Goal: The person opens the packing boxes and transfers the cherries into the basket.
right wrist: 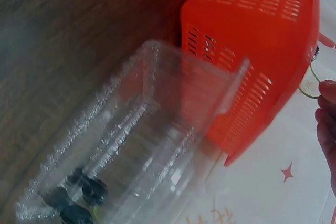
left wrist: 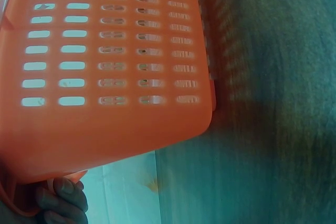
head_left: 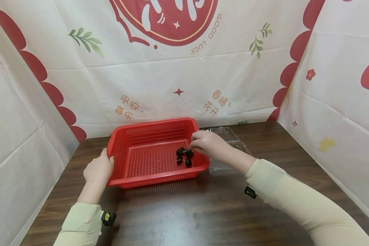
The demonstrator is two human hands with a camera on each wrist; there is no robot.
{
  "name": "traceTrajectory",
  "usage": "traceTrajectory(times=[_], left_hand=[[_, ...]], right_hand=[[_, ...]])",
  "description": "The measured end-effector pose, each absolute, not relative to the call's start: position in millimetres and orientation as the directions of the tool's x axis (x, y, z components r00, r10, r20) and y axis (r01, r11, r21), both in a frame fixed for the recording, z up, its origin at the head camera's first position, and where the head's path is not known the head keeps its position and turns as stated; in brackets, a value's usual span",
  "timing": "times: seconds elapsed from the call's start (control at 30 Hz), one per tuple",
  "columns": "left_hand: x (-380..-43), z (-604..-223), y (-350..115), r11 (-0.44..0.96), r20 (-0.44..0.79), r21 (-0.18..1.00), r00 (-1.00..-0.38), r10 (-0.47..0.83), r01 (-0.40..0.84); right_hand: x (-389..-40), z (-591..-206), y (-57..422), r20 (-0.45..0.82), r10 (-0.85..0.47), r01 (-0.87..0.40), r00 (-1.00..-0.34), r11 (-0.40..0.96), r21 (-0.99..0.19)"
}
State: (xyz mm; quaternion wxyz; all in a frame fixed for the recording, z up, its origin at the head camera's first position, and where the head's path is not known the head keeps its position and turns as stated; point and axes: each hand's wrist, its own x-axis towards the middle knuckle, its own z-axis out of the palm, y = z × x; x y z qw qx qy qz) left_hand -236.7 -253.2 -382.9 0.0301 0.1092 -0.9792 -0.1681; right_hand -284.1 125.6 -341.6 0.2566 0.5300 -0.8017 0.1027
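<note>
My left hand (head_left: 99, 169) grips the left rim of a red plastic basket (head_left: 160, 176), its fingers (left wrist: 63, 195) curled under the rim in the left wrist view. Several dark, bumpy mulberries (head_left: 188, 162) lie at the right end of the basket floor. Over the basket's right side, my right hand (head_left: 206, 143) pinches thin green stems (right wrist: 311, 96) between thumb and fingers. At the far end of those stems, a dark mulberry (right wrist: 315, 53) shows partly past the basket rim in the right wrist view.
Right of the basket, partly behind my right forearm, stands a clear plastic clamshell box (head_left: 224, 134). Several dark mulberries (right wrist: 94, 191) sit inside it. Everything stands on a dark wooden table (head_left: 172, 215), with printed white cloth (head_left: 160, 80) hanging behind and at both sides.
</note>
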Motion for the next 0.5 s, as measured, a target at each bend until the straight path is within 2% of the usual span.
traceTrajectory(times=[0.23,0.5], left_hand=[[-237,-382,-253,0.918,0.02,0.339,-0.974,-0.225,-0.205],[-236,-382,-253,0.917,0.011,0.34,-0.974,-0.228,-0.211]], right_hand=[[-283,-354,118,0.429,-0.82,-0.878,-0.379,0.465,0.114],[-284,-366,110,0.397,-0.81,-0.855,-0.431,0.507,0.106]])
